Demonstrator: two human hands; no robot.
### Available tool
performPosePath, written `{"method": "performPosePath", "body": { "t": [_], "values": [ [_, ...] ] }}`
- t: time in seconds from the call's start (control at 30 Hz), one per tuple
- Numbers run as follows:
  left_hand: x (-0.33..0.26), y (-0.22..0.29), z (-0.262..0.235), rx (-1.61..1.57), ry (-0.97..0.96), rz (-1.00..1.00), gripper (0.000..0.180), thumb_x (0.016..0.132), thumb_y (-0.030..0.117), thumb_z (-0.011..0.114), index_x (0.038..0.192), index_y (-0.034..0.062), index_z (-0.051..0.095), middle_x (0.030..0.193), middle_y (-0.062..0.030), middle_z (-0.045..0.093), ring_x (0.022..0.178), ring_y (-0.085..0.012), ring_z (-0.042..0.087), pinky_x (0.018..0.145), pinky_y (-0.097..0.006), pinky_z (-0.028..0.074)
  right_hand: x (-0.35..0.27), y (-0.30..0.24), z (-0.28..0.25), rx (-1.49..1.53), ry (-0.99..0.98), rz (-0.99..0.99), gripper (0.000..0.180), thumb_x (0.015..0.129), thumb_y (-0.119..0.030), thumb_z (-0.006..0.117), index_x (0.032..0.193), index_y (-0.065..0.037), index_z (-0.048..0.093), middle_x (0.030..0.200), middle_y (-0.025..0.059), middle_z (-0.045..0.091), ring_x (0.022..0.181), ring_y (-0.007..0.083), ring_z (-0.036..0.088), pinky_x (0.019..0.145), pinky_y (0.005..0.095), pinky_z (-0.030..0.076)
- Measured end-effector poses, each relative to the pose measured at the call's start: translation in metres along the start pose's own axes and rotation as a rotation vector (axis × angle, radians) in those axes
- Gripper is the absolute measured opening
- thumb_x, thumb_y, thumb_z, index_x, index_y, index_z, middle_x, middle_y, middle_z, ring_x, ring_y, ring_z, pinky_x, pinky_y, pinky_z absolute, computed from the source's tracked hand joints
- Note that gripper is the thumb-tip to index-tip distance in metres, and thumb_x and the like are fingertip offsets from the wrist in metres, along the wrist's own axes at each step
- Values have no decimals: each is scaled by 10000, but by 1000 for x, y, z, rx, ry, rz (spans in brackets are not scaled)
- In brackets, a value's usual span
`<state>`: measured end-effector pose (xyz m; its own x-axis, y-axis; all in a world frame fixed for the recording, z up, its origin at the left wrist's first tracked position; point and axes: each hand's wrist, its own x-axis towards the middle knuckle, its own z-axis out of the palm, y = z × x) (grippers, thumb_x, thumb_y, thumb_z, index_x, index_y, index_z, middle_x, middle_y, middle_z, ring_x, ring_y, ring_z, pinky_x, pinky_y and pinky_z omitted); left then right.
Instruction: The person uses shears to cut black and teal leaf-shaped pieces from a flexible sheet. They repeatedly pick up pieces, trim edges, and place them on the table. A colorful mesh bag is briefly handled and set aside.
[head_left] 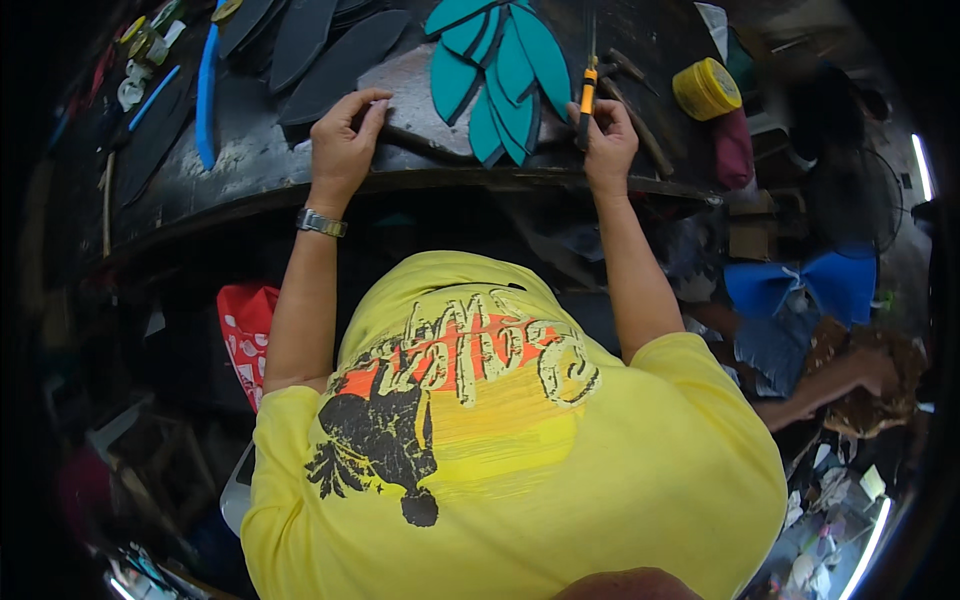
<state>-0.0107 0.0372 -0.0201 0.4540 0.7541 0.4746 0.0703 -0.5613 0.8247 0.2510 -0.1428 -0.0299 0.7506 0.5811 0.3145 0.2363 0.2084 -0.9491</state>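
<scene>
My left hand (345, 145) rests at the near edge of a grey slab (420, 110), beside a dark sole-shaped sheet (350, 65). Its thumb and forefinger are a little apart, and nothing shows between them. My right hand (608, 150) is closed round the black lower end of an orange-and-black cutter knife (588, 92), whose long thin blade points away from me. Between the hands, a fanned pile of teal sole-shaped pieces (515, 75) with dark edges lies partly over the slab. The fingers' undersides are hidden.
A hammer (640, 125) and a yellow tub (707, 88) are right of the knife. More dark sole shapes (300, 40) and a blue strip (207, 100) lie left. The table's near edge (480, 178) runs below my hands. Another person's arm (825, 390) shows at lower right.
</scene>
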Motion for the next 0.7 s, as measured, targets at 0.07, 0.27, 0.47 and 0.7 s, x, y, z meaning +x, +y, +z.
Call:
{"method": "performPosePath", "body": {
  "t": [0.07,0.27,0.47,0.7],
  "values": [
    [-1,1,-1,12,-16,-9,155,906,99,652,1027,18,702,884,-87,706,750,-120,648,693,-249,497,1,-3,0,-36,5,8,181,839,-28,745,854,-22,564,755,-43,564,711,20,510,638,180,403],
    [5,3,0,76,-9,33,147,904,110,656,1017,30,705,885,-91,701,754,-158,667,691,-259,502,8,1,-2,-94,-13,28,204,821,-74,781,870,-59,584,758,-59,573,658,8,496,577,165,384],
    [6,4,0,59,-20,-32,142,896,91,652,1014,34,707,880,-93,697,757,-162,668,686,-258,500,11,2,-5,-108,-75,46,220,814,-96,793,868,-71,581,751,-59,574,644,8,498,560,167,378],
    [8,7,-2,59,-13,-26,140,892,87,652,1010,36,709,908,-98,708,786,-172,676,714,-260,508,7,-4,1,-101,-41,99,232,822,-62,777,839,-57,546,752,-72,532,700,7,482,632,171,370]
  ]
}}
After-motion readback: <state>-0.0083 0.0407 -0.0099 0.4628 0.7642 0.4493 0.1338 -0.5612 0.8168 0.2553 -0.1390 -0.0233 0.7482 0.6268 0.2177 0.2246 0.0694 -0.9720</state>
